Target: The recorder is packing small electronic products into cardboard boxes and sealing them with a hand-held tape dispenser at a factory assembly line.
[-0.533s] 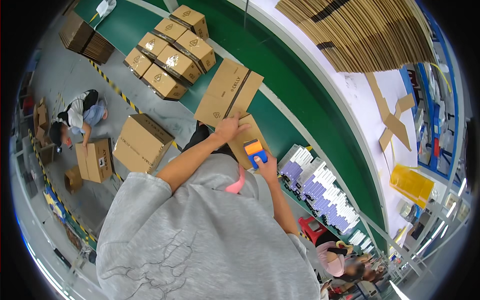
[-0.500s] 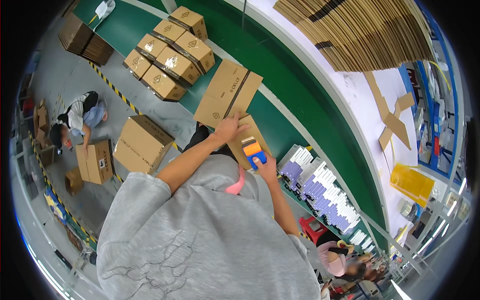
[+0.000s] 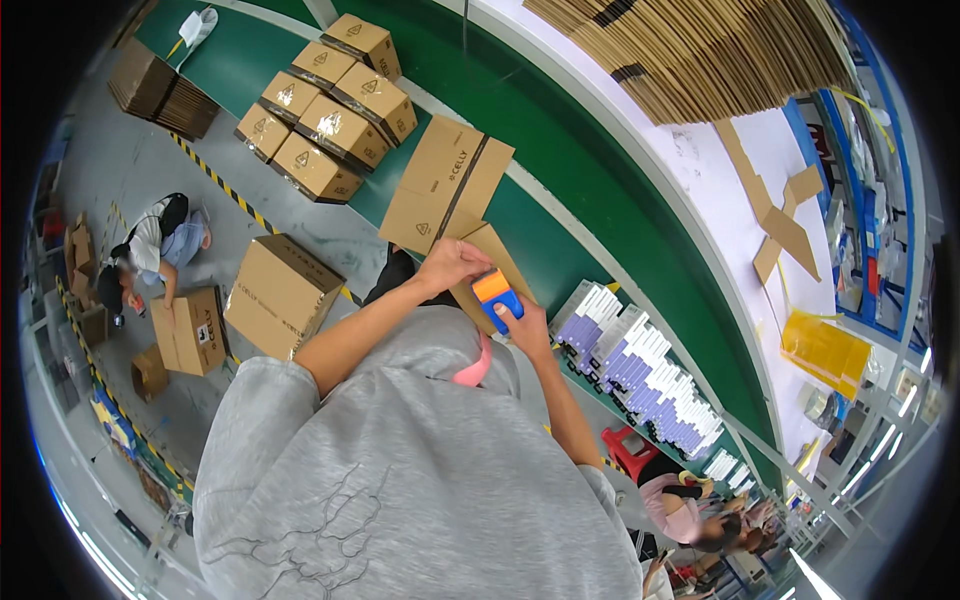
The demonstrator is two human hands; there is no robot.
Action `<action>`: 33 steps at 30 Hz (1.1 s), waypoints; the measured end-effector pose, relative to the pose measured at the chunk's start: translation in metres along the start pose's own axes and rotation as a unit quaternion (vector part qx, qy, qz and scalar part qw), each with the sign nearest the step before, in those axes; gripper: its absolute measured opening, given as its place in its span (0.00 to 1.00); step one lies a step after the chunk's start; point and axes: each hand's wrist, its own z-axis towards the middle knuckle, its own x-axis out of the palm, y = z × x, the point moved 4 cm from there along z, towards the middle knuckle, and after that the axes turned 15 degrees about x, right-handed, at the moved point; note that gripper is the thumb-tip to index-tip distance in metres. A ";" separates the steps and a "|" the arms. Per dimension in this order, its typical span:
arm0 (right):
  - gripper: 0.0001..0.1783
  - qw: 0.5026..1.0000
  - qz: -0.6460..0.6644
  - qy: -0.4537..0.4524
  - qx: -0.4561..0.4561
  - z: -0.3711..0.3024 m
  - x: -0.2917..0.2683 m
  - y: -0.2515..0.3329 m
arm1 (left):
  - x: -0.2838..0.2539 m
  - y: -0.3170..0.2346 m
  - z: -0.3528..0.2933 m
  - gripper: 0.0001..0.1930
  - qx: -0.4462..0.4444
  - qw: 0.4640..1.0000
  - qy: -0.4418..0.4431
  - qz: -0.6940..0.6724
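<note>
A brown cardboard carton (image 3: 440,190) with a dark strip across it lies folded flat on the green workbench in front of me. Its nearer panel (image 3: 497,250) runs beneath my hands. My right hand (image 3: 525,327) is wrapped round a blue and orange tape dispenser (image 3: 497,301) held just over that panel. Close by the dispenser's front end is my left hand (image 3: 455,265), its thumb and fingers drawn together in a pinch. Whatever sits between those fingertips is too small to make out.
Several taped cartons (image 3: 340,130) stand at the far left of the bench. Stacked white and purple small boxes (image 3: 640,370) fill its right side. Flattened cardboard (image 3: 700,50) is piled at the back. A person (image 3: 160,240) bends over a carton (image 3: 190,330) on the floor at left.
My left hand has come off the cardboard, where its fingers lay spread, and has closed into a pinch by the dispenser. The dispenser has shifted slightly left and turned.
</note>
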 end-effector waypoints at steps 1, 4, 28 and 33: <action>0.23 1.000 -0.006 0.003 0.027 -0.003 -0.001 0.013 | -0.005 0.002 0.003 0.13 -0.001 1.000 -0.001 0.000; 0.23 0.997 -0.036 0.006 0.068 -0.009 -0.006 0.030 | -0.027 0.004 0.020 0.11 -0.006 1.000 -0.006 -0.005; 0.34 0.961 -0.246 -0.081 0.095 0.041 0.028 0.049 | -0.072 0.094 0.026 0.27 -0.091 0.989 -0.114 -0.006; 0.33 0.963 -0.237 -0.099 0.078 0.038 0.032 0.043 | -0.062 0.089 0.020 0.34 -0.146 0.989 -0.006 -0.007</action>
